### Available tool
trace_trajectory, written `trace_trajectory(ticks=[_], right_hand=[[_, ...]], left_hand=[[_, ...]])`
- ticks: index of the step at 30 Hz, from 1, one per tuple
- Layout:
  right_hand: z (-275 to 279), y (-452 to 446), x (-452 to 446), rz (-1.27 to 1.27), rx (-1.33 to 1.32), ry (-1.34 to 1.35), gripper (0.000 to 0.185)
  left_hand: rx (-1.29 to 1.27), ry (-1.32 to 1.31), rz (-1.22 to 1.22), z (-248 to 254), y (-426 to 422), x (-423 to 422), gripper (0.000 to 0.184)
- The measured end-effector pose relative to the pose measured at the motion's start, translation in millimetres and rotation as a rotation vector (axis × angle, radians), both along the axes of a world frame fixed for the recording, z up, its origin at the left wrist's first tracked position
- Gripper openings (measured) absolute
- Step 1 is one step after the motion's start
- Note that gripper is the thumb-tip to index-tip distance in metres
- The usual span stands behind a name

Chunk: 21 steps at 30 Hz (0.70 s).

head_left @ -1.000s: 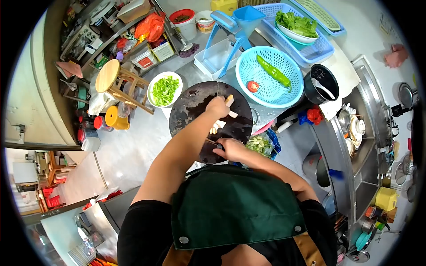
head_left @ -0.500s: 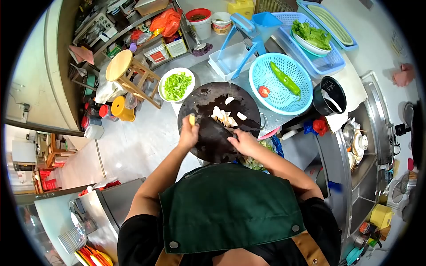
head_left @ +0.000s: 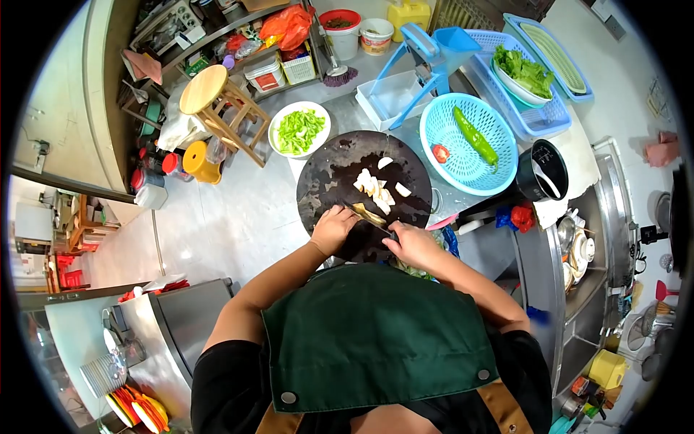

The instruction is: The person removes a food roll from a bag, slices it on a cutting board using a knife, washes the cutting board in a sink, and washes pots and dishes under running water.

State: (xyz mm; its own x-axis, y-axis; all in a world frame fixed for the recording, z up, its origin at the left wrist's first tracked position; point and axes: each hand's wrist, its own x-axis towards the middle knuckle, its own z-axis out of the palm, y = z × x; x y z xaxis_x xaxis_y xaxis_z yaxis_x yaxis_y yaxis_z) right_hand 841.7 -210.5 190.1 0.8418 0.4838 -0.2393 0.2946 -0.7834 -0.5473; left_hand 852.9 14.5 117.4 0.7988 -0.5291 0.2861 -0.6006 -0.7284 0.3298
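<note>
A round dark chopping board [head_left: 325, 173] lies in front of me. My right hand [head_left: 413, 244] is closed round the handle of a cleaver [head_left: 359, 240], whose dark, wide blade is low over the near part of the board. My left hand [head_left: 332, 228] has its fingers bent at the board, pressed on the end of a yellowish-brown food piece [head_left: 370, 215] beside the blade; it looks like ginger, but its kind is not certain. Just beyond lies a small heap of pale cut pieces [head_left: 374, 189], with separate white slices [head_left: 403, 189] near it.
Beyond the board stand a white bowl of chopped green vegetable [head_left: 298, 129] and a blue colander [head_left: 468, 177] with a green pepper [head_left: 475, 137] and a cut tomato [head_left: 440, 153]. A black pot [head_left: 531, 170] is at the right. A wooden stool [head_left: 204, 90] stands far left.
My left hand has come down and right, bringing the yellowish piece from above the board's left side onto it beside the blade. The cleaver has turned more edge-down. The view has shifted slightly.
</note>
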Motion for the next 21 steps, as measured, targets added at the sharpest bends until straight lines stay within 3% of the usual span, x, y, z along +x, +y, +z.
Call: trace_trajectory(ticks=[11,16,21], right_hand=[[-40.3,35.4,17.2,0.046,-0.06,-0.158,0.029],[-17.9,16.0,5.1,0.047,-0.009,-0.128,0.03],[-17.8,6.8,-5.9,0.077,-0.089,-0.088,0.028]], left_hand=[[-0.019,-0.115,-0.03,-5.2,0.9,-1.6,0.029],[0.05,-0.06,0.02,-7.1,4.8,-6.4,0.032],[-0.042,-0.076,0.031,-12.7,5.2,-4.1,0.03]])
